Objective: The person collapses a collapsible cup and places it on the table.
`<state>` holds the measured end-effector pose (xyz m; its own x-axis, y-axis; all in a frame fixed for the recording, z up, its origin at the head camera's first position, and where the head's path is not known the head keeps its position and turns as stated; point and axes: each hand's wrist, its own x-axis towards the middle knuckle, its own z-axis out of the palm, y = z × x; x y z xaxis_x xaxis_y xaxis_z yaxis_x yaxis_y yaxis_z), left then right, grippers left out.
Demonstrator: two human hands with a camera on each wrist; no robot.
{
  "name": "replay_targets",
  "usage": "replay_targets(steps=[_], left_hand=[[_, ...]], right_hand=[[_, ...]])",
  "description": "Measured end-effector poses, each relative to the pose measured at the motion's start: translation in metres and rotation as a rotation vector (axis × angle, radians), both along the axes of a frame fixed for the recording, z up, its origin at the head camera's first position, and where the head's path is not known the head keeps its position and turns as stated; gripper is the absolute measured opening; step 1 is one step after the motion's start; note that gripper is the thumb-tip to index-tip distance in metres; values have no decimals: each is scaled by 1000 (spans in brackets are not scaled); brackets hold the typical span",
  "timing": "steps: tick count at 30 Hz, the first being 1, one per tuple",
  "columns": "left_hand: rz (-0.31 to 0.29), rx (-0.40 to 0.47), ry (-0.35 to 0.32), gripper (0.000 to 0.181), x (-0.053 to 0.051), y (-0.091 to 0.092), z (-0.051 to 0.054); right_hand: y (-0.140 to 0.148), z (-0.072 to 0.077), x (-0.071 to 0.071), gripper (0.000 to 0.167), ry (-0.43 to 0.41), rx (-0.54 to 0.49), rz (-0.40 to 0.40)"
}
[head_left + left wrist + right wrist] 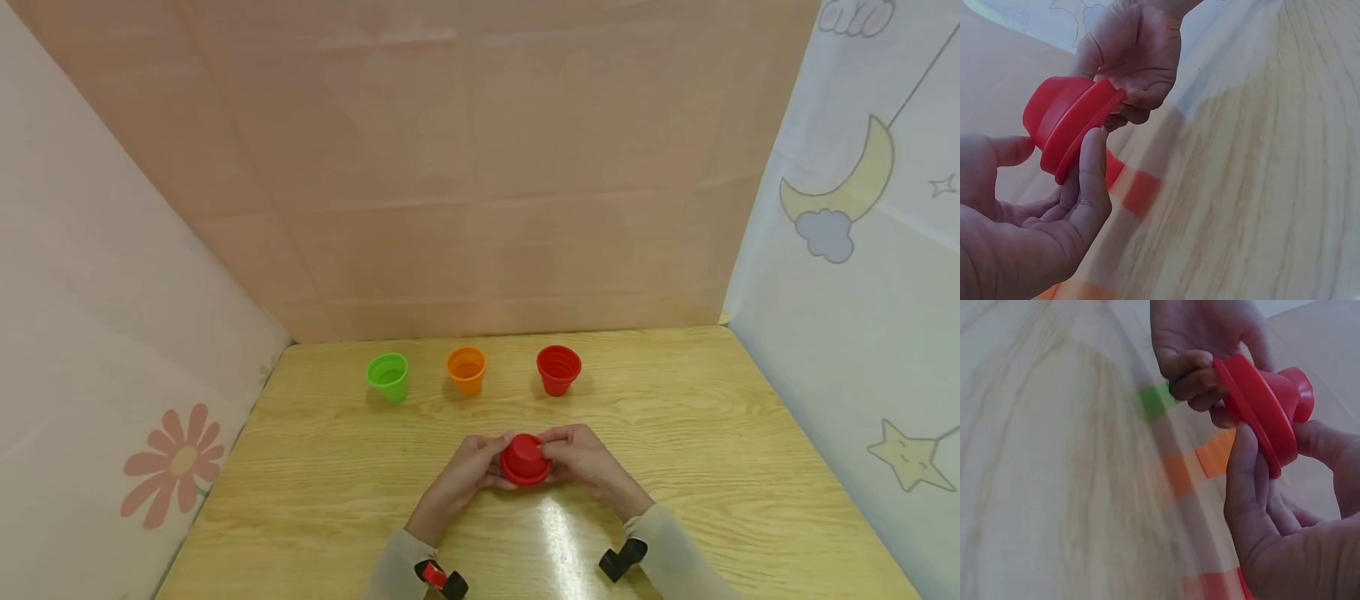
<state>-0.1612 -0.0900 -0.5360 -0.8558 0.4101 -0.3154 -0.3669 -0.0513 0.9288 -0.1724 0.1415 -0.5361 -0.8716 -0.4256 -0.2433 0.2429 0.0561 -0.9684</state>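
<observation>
A red collapsible cup, partly folded, is between my two hands above the near middle of the table, its narrow base turned up and its wide rim below. My left hand pinches its left side, thumb on the outer wall and fingers along the rim. From the right, my right hand pinches the opposite side the same way. The left wrist view shows the stepped wall of the cup tilted. In the right wrist view the wall of the cup looks slanted. The inside is hidden.
Farther back stand three cups with their mouths up: a green cup at left, an orange cup in the middle and another red cup at right. Curtain-like walls border the wooden table at the back and sides.
</observation>
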Motion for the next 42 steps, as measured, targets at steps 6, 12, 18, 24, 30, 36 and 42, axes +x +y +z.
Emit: replay_targets(steps=[6, 12, 18, 24, 30, 36, 42], left_hand=[[-24, -24, 5, 49, 0, -1, 1], [-51, -30, 6, 48, -1, -1, 1], [-54, -37, 4, 44, -1, 0, 0], [-16, -55, 6, 34, 0, 4, -3], [40, -107, 34, 21, 3, 7, -3], [84, -198, 102, 20, 3, 5, -3], [105, -216, 107, 23, 4, 4, -3]], right_hand=[[1, 3, 1, 36, 67, 58, -20], [2, 3, 1, 37, 64, 42, -11], [3, -1, 1, 39, 54, 34, -1], [4, -4, 1, 37, 53, 39, -3], [4, -1, 4, 38, 29, 18, 52], [9, 2, 6, 46, -39, -147, 196], [13, 3, 6, 58, -89, -228, 237]])
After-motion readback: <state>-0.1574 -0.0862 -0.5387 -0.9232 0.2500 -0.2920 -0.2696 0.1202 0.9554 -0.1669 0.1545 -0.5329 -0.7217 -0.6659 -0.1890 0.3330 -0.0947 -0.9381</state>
